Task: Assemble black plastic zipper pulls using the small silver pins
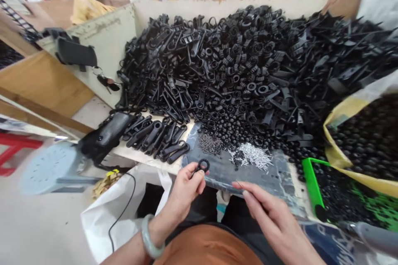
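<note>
My left hand (185,192) is raised just off the near edge of the bench, wrist bent, thumb and forefinger closed on a black plastic ring (202,165) while the other fingers curl under it. A jade bangle (151,237) sits on that wrist. My right hand (273,219) reaches in from the near right, fingers nearly straight, its thumb and forefinger pinching what looks like a thin metal pin (239,184). The hands are near each other, apart, over the near edge of a dark mat (224,176). Farther on lie loose silver pins (251,155) and a great heap of black plastic parts (217,70).
</note>
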`<state>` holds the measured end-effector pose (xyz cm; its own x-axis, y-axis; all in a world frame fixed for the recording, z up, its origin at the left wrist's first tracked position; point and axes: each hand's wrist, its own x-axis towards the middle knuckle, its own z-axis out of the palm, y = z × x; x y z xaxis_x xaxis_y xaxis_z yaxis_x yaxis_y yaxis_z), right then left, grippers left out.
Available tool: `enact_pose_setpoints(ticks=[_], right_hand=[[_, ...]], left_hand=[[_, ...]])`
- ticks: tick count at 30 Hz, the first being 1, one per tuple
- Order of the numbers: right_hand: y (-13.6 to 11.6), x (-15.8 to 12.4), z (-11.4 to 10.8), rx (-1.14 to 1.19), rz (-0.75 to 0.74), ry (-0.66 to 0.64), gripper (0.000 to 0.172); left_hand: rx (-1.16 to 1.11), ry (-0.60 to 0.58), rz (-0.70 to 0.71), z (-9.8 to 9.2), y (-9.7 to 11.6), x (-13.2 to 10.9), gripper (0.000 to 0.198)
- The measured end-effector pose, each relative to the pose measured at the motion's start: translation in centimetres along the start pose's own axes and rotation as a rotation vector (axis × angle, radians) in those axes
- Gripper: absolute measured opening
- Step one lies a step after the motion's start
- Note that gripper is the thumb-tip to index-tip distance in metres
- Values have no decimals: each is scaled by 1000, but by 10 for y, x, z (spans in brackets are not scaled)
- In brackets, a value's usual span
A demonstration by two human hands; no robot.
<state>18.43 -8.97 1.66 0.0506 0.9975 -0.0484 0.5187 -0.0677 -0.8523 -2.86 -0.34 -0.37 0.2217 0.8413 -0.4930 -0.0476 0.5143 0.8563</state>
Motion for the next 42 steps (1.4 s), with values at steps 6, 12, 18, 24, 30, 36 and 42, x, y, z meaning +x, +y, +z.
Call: enact_pose_setpoints(ticks=[6,12,18,24,30,36,42], right_hand=[[0,81,1,54,-81,73,29],[0,191,-10,-210,-169,250,30],[-29,255,-15,-394,-274,185,24],[-55,280,23,-476,-283,92,19],[-61,249,27,-467,-205,253,20],[7,168,-50,-415,43,645,43],[47,169,-85,-394,232,769,39]], left_hand=[[-199,-78,57,4,5,-7,41],[-145,-59,81,-3,12,-3,29],[-344,20,-5,-5,22,9,28],[-433,106,-56,0,18,17,29],[-456,138,-52,-6,11,16,31],[-506,54,-186,-19,13,21,32],[-476,-5,-214,16,17,20,31]])
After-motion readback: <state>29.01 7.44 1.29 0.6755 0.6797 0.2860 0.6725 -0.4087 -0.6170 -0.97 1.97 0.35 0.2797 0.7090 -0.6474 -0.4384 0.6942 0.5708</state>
